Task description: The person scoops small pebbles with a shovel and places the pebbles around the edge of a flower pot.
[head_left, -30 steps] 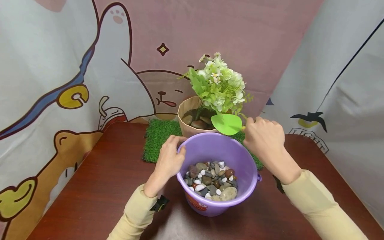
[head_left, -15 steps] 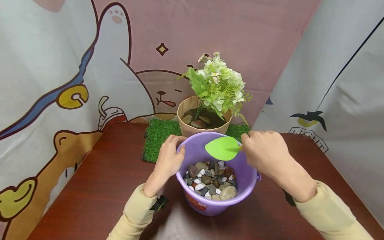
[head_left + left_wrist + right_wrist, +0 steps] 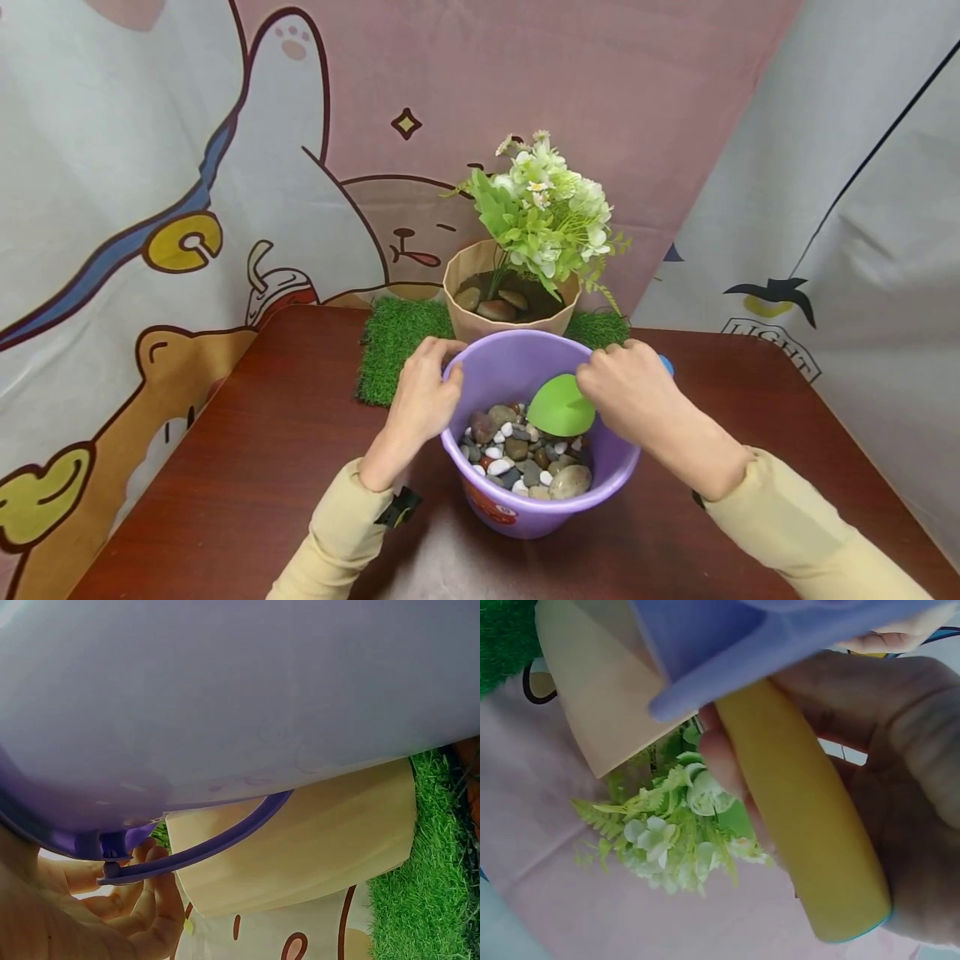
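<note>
A purple bucket point(image 3: 487, 514) stands on the table with a layer of mixed pebbles point(image 3: 517, 450) inside. My left hand point(image 3: 426, 392) grips its left rim; in the left wrist view, fingers curl near the rim by the purple bucket handle point(image 3: 206, 849). Over the right rim, my right hand point(image 3: 633, 400) holds a small garden trowel by its yellow handle point(image 3: 802, 817), fingers wrapped round it. The trowel's green blade point(image 3: 561, 407) dips inside the bucket, its tip side overlapping the pebbles in the head view.
Behind the bucket, a beige pot point(image 3: 506, 327) with soil, a few stones and white-green flowers point(image 3: 555, 208) stands on an artificial grass mat point(image 3: 401, 350). A cartoon-printed cloth point(image 3: 600, 75) hangs behind the brown table point(image 3: 262, 467).
My right hand has brought the trowel from over the pot's front edge down into the bucket, its blade now lower by the pebbles. The left hand has kept its place on the rim.
</note>
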A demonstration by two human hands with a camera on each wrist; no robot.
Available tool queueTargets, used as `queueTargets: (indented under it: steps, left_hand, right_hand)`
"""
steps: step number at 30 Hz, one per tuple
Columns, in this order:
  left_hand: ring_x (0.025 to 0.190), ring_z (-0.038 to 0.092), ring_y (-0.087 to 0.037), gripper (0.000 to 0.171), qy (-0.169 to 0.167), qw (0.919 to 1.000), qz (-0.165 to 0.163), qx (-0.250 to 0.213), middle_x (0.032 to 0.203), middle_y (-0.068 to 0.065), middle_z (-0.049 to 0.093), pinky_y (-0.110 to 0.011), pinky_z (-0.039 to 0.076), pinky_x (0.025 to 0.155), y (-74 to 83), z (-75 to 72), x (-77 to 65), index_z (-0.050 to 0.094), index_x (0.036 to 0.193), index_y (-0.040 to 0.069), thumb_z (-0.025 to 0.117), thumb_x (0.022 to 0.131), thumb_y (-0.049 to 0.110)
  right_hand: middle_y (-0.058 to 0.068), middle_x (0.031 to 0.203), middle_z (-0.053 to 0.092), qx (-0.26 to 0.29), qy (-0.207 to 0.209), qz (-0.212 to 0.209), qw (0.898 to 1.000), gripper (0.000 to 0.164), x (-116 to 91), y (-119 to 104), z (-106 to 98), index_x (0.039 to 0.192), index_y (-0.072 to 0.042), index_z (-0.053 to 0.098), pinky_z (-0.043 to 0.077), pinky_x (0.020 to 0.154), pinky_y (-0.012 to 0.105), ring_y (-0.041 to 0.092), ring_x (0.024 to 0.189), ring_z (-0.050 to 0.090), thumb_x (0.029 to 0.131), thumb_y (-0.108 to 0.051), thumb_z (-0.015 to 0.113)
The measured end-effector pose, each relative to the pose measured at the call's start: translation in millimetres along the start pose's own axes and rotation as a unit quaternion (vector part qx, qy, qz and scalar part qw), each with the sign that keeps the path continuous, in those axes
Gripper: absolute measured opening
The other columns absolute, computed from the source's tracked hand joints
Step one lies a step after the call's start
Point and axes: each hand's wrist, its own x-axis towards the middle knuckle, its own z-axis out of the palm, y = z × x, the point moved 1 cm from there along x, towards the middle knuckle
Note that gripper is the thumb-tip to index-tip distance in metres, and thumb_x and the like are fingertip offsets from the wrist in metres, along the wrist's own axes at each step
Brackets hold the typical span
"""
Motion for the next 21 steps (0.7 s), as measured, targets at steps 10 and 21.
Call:
queueTargets:
  steps: [10,21]
  left_hand:
    - [0.091,0.060,-0.025,0.026,-0.003,1.0000,-0.003,-0.003,0.105,-0.010,0.063,-0.039,0.048,0.079,-0.2,-0.3,0.5,0.066,0.111,0.005,0.055,0.088,0.010]
    - [0.092,0.060,-0.025,0.026,-0.005,1.0000,-0.006,-0.001,0.106,-0.011,0.063,-0.039,0.048,0.079,0.4,-0.1,-0.4,0.066,0.111,0.005,0.055,0.089,0.010]
  right_hand:
    - [0.001,0.048,0.050,-0.024,0.023,-0.092,0.995,0.032,9,5,7,0.050,-0.018,0.046,0.035,0.048,0.031,0.020,0.046,0.048,0.065,0.002,0.067]
    - [-0.004,0.046,0.037,0.034,0.007,-0.108,0.994,0.042,14,18,17,0.048,-0.020,0.030,0.037,0.044,0.034,0.014,0.040,0.033,0.063,-0.003,0.065]
